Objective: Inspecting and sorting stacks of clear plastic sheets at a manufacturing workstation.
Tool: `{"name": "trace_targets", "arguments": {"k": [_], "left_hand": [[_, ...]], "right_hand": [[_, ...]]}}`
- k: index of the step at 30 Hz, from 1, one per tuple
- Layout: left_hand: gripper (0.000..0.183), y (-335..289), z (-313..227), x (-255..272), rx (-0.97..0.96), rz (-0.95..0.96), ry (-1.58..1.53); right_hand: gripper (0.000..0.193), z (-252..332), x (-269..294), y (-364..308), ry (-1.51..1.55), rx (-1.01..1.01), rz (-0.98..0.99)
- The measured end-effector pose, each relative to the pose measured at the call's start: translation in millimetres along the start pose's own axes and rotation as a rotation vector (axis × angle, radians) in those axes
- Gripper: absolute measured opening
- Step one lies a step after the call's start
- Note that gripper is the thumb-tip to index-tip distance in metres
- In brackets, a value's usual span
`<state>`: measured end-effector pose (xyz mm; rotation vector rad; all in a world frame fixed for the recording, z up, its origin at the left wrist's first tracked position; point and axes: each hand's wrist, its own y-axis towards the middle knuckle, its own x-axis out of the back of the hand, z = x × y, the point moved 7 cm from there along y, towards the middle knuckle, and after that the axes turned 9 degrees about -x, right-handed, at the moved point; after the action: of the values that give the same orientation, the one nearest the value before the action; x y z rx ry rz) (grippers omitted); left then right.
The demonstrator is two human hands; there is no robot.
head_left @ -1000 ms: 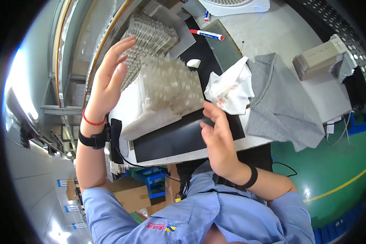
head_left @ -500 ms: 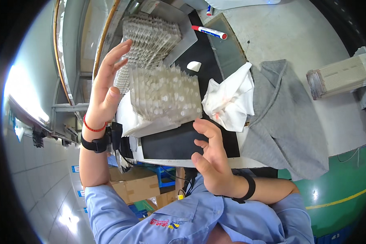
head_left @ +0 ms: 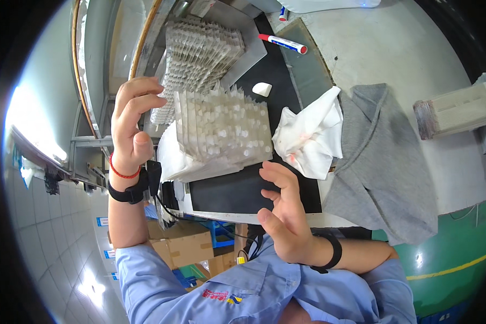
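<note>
My left hand (head_left: 132,124) is raised to the left of a stack of thin translucent sheets with round bumps (head_left: 224,127), its fingers curved and apart. Nothing is in it. Nearer to me, past the stack's front right corner, my right hand (head_left: 283,213) hovers with fingers bent and spread, also holding nothing. The stack lies on white sheeting (head_left: 173,156) over a black mat (head_left: 227,194). Right of it is a crumpled white cloth (head_left: 313,135) with faint red stains. Behind it stands a second batch of similar sheets (head_left: 205,54) in a grey tray.
A red-capped marker (head_left: 283,43) and a small white piece (head_left: 262,89) lie beyond the stack. Grey fabric (head_left: 383,162) drapes over the table's front edge. At far right sits a bundle of thin pale strips (head_left: 456,110). Cardboard boxes (head_left: 186,248) stand below the table.
My left hand has come down toward me and its fingers have curled more. My right hand stays nearly in place. The whole view has shifted slightly.
</note>
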<state>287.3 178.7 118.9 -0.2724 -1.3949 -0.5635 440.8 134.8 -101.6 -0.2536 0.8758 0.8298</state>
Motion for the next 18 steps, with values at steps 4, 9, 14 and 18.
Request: {"name": "trace_targets", "arguments": {"k": [4,9,14,18], "left_hand": [[0.067,-8.2,-1.7,-1.5,-0.057,0.012,0.072],[0.065,-13.9,-6.8,-6.9,-0.114,-0.012,0.079],[0.064,-19.5,-5.2,-10.4,-0.139,-0.045,0.073],[0.064,-19.9,-5.6,-17.7,-0.179,-0.036,0.075]], "right_hand": [[0.056,-0.3,-2.7,0.4,-0.03,0.002,-0.002],[0.052,23.4,3.3,1.6,-0.189,0.11,-0.125],[0.041,43.7,15.0,5.0,-0.282,0.345,-0.154],[0.04,33.4,17.0,7.6,-0.085,0.07,-0.141]]}}
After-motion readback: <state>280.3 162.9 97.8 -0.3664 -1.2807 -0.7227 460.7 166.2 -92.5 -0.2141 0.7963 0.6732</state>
